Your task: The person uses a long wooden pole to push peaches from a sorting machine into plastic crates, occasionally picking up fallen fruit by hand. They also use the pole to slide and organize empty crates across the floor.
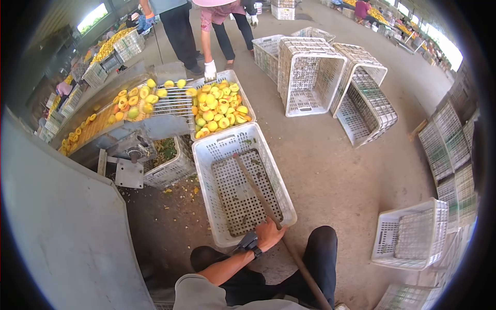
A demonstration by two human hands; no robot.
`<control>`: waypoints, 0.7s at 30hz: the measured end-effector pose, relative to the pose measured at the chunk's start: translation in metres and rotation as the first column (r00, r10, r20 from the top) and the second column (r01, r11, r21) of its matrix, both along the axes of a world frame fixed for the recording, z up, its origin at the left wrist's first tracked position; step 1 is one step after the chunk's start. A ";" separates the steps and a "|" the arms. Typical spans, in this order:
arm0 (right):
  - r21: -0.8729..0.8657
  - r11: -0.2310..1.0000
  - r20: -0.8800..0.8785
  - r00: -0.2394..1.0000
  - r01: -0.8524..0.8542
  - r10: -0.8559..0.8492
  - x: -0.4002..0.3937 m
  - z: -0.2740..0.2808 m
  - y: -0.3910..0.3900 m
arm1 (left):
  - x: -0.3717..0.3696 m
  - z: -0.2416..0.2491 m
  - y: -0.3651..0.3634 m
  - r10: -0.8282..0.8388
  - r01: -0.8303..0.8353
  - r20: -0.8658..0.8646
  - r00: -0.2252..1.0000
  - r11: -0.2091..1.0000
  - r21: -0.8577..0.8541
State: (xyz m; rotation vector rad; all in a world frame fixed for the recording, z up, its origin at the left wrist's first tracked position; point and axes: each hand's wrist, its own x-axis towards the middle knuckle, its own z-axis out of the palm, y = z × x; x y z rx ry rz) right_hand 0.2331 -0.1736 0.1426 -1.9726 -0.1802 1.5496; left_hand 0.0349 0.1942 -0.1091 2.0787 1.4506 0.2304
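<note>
My left hand (269, 234), with a dark watch at its wrist, is closed around a long wooden stick (257, 194). The stick's far end lies inside a white perforated plastic crate (199, 175) on the floor in front of me, and its lower end runs down between my legs. A few leaf bits lie in that crate. Just beyond it, a second crate (249, 101) is heaped with yellow halved fruit (219, 106) that look like peaches. My right hand is out of view.
A conveyor (98, 121) carries fruit to a metal rod grate (173, 102) at left. Below stands a crate of scraps (173, 169). A gloved hand (210, 71) of another person touches the fruit crate. Stacked crates (312, 57) stand ahead; another crate (411, 235) lies right.
</note>
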 end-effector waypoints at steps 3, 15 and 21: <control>-0.003 1.000 0.009 1.000 0.028 -0.028 -0.003 0.000 0.003 | 0.008 -0.049 -0.006 0.068 -0.080 0.082 0.994 0.985 0.154; 0.228 0.968 0.141 0.988 -0.102 0.070 -0.048 0.097 0.176 | 0.002 0.002 0.155 0.135 -0.132 0.271 0.953 0.991 -0.029; 0.283 0.747 0.565 0.734 -0.601 0.376 -0.028 0.034 0.286 | 0.018 0.072 0.135 0.251 -0.165 0.498 0.830 0.963 -0.212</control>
